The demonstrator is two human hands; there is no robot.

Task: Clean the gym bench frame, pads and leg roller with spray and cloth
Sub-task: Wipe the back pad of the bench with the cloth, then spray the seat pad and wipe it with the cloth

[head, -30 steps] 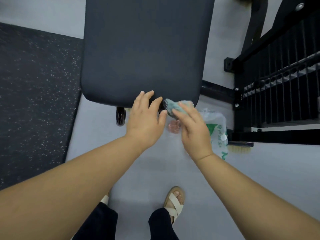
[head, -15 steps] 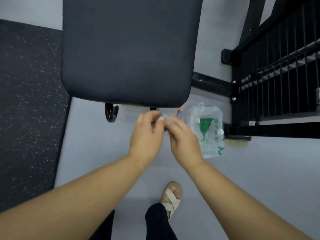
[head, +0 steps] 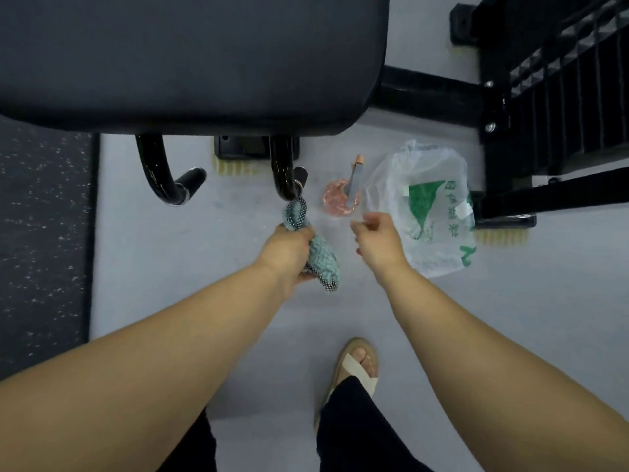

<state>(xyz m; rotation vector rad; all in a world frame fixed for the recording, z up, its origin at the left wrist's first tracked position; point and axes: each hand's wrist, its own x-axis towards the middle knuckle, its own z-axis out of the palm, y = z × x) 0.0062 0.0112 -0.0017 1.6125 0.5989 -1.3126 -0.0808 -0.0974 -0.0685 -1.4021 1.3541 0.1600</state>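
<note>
Left hand, centre frame, grips the teal cloth, whose upper end touches the black curved frame tube below the bench pad. Right hand hangs loosely curled, holding nothing, just below the pink spray bottle and beside the plastic bag.

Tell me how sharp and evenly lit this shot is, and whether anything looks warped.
Head view: soft, even light; glare streaks on the glossy frame tube; the right hand slightly motion-blurred, the cloth sharper; wide-angle distortion stretches the picture's edges.
</note>
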